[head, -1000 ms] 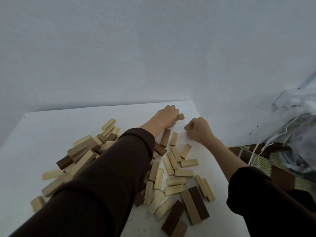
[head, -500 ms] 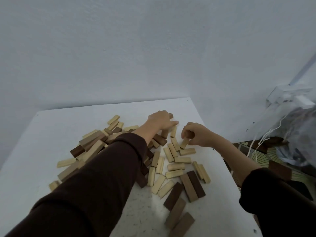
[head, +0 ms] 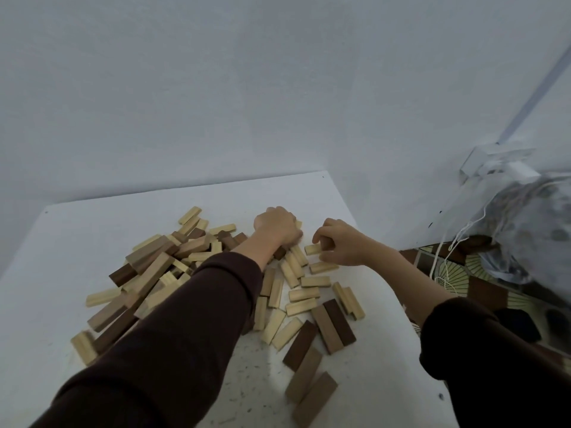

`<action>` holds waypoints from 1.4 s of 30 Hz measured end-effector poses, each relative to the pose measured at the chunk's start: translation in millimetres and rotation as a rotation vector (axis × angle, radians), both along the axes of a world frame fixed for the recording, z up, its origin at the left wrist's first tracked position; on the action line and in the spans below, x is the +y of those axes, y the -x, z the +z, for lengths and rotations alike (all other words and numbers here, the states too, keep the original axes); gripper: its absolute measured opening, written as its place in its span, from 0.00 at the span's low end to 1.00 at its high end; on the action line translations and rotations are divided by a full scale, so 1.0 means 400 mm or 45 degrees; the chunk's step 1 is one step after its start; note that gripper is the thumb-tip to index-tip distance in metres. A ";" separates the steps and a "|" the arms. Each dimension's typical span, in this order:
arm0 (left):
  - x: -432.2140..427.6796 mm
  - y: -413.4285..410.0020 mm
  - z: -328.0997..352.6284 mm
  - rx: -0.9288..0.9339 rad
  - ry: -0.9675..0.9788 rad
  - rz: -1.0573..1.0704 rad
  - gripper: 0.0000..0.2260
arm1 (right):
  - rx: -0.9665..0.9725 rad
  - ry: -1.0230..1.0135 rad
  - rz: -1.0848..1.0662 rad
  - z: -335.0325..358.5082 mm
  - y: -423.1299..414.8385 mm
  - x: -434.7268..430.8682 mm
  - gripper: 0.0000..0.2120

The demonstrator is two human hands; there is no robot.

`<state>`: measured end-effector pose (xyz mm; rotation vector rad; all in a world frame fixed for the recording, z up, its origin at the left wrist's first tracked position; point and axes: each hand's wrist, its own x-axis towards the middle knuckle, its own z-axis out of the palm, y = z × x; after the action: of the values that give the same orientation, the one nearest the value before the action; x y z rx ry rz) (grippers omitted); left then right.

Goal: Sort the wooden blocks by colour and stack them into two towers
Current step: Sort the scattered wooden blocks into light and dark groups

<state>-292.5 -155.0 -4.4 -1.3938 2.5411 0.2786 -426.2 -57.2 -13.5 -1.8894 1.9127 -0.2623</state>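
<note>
Several light and dark wooden blocks lie scattered on the white table, heaped at the left. My right hand pinches a light block just above the table, near the far right corner. My left hand is curled over blocks at the far end of the scatter, with a light block showing at its fingers; what it holds is hidden. A dark block pair lies nearer me, with more dark blocks at the front.
A blue-grey wall stands right behind the table. The table's right edge drops to a patterned floor. A plastic bag with white strings hangs at the right, close to that edge.
My right hand has taken up a light block between finger and thumb. My left hand has curled its fingers down over the blocks. The view has tilted down a little.
</note>
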 end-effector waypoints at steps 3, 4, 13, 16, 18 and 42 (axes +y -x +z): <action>0.000 -0.001 -0.005 -0.006 0.025 -0.009 0.22 | 0.001 -0.120 0.042 0.014 -0.009 0.008 0.20; 0.000 -0.003 -0.004 0.009 0.026 -0.012 0.21 | 0.015 -0.148 0.049 0.014 -0.013 0.010 0.22; -0.008 -0.033 0.041 0.443 -0.132 0.104 0.20 | 0.141 -0.133 0.048 0.005 -0.044 0.007 0.13; -0.017 -0.076 0.087 0.675 -0.160 0.163 0.18 | -0.006 -0.038 -0.056 0.040 -0.057 -0.002 0.13; -0.031 -0.118 0.119 0.850 -0.167 0.175 0.16 | -0.121 0.039 -0.121 0.073 -0.077 -0.016 0.11; 0.075 -0.706 -0.045 0.804 0.064 0.723 0.24 | -0.412 -0.008 -0.496 0.086 -0.405 -0.107 0.16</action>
<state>-9.9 -125.1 -22.4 -2.3335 2.5154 0.8772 -264.0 -100.0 21.1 -1.3548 2.0269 -0.6380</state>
